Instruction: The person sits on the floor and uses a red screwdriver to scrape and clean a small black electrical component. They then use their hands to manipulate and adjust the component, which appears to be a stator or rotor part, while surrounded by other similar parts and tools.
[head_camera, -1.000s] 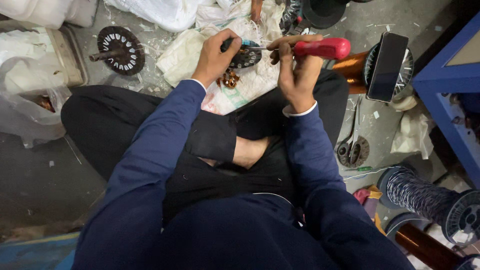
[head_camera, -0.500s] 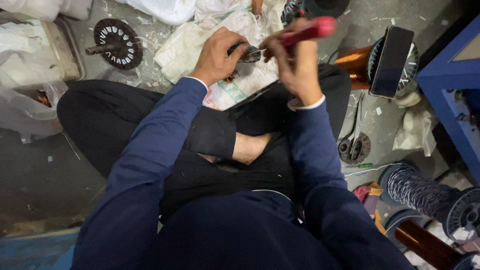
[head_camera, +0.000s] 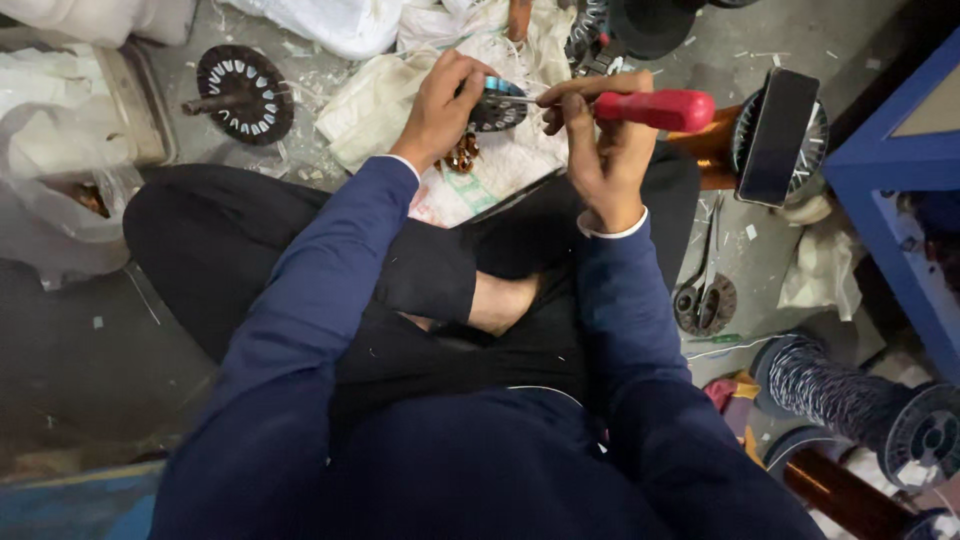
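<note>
- Two bare hands work above the lap of a person sitting cross-legged on a grey floor (head_camera: 90, 370), seen from a head camera looking down.
- Left hand (head_camera: 440, 105) has its grip clamped on a small round dark motor part (head_camera: 497, 110), held over a pale cloth (head_camera: 380, 100) just past the knees.
- Copper-coloured wire coils (head_camera: 462, 155) hang just below that part, beside the left palm.
- Right hand (head_camera: 600, 150) has its fingers closed around a red-handled screwdriver (head_camera: 655, 108); its metal tip touches the motor part.
- Another dark slotted disc (head_camera: 243, 92) with a shaft lies on the floor to the left, well apart from the hands.
- Scissors (head_camera: 702, 290) lie on the floor to the right, near the right knee.
- Spools of wire (head_camera: 850, 400) lie at the lower right, beside a blue frame (head_camera: 900, 200).
</note>
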